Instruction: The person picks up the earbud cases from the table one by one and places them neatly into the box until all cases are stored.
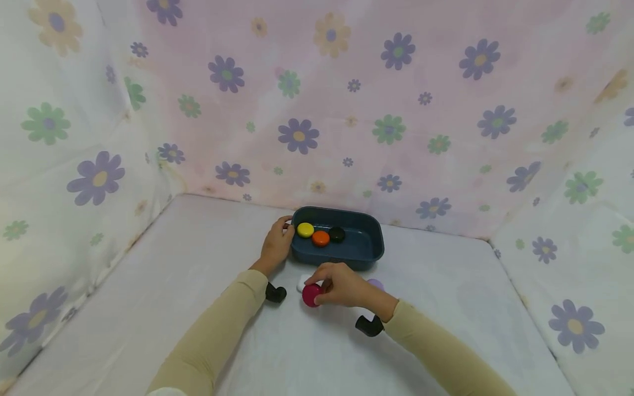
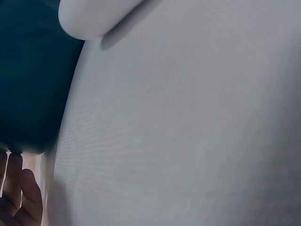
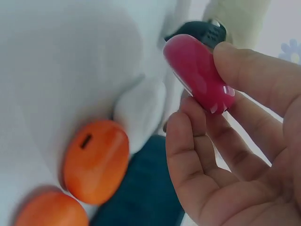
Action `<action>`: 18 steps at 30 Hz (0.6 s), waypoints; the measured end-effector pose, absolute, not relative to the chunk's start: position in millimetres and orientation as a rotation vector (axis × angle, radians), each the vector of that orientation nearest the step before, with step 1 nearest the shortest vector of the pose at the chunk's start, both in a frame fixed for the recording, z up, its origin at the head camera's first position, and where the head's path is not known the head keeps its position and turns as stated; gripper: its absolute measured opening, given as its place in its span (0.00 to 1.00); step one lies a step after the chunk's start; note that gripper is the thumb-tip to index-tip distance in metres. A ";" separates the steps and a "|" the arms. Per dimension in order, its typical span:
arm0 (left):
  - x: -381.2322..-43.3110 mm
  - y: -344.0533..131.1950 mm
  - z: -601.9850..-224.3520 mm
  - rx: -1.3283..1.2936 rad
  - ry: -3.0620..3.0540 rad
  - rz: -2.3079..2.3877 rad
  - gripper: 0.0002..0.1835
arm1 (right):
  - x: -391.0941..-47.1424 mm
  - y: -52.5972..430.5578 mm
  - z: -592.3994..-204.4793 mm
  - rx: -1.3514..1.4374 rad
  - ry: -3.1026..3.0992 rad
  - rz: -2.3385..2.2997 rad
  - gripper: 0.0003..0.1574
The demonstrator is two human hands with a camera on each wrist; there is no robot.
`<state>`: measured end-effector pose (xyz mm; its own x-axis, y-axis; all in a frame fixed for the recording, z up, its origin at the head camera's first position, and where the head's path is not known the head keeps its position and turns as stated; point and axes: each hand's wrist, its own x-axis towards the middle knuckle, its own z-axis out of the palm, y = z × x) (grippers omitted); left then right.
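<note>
A dark blue tray [image 1: 369, 242] holds a yellow disc [image 1: 305, 230], an orange disc [image 1: 321, 238] and a black disc [image 1: 337, 234], all glossy and rounded. My left hand [image 1: 275, 242] rests at the tray's left end, its fingertips touching the outside of the wall. In front of the tray, my right hand [image 1: 343, 286] pinches a pinkish-red disc [image 3: 200, 70] between thumb and fingers. Right behind that disc lies a white one [image 1: 301, 282]. The right wrist view also shows two orange discs [image 3: 96, 162] on the table.
A pale purple disc [image 1: 376, 284] is partly hidden behind my right wrist. Black wrist camera parts [image 1: 370, 326] hang by both sleeves. White cloth [image 1: 446, 297] covers the table, and flowered fabric walls [image 1: 346, 110] enclose its back and sides.
</note>
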<state>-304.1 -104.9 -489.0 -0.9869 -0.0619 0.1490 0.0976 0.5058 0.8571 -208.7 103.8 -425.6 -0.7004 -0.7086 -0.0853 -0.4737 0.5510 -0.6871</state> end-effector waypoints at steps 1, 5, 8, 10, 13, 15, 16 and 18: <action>-304.4 -105.3 -488.1 -0.033 -2.588 -1.480 0.23 | -207.8 102.6 -426.3 -0.972 2.430 -0.922 0.23; -306.2 -106.5 -485.5 -0.041 -2.583 -1.466 0.23 | -205.1 99.1 -428.0 -0.966 2.421 -0.912 0.23; -306.7 -106.8 -484.7 -0.040 -2.574 -1.465 0.23 | -203.5 97.8 -430.2 -0.974 2.430 -0.906 0.24; -306.5 -106.8 -485.8 -0.039 -2.576 -1.468 0.23 | -202.1 97.7 -432.3 -0.974 2.439 -0.889 0.24; -304.9 -106.6 -487.7 -0.039 -2.591 -1.474 0.23 | -200.0 98.5 -436.9 -0.978 2.452 -0.855 0.24; -303.5 -106.2 -488.8 -0.041 -2.601 -1.478 0.23 | -199.2 99.5 -439.7 -0.973 2.458 -0.840 0.23; -302.8 -105.9 -488.8 -0.040 -2.603 -1.481 0.23 | -198.9 100.0 -441.0 -0.976 2.463 -0.836 0.23; -302.2 -105.3 -488.6 -0.043 -2.604 -1.481 0.23 | -198.6 101.0 -442.5 -0.974 2.470 -0.842 0.23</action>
<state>-302.2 -105.3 -488.6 -0.9891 -0.0468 0.1397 0.0962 0.5133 0.8528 -198.6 101.0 -442.5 -0.7004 -0.7060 -0.1046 -0.4954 0.5863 -0.6410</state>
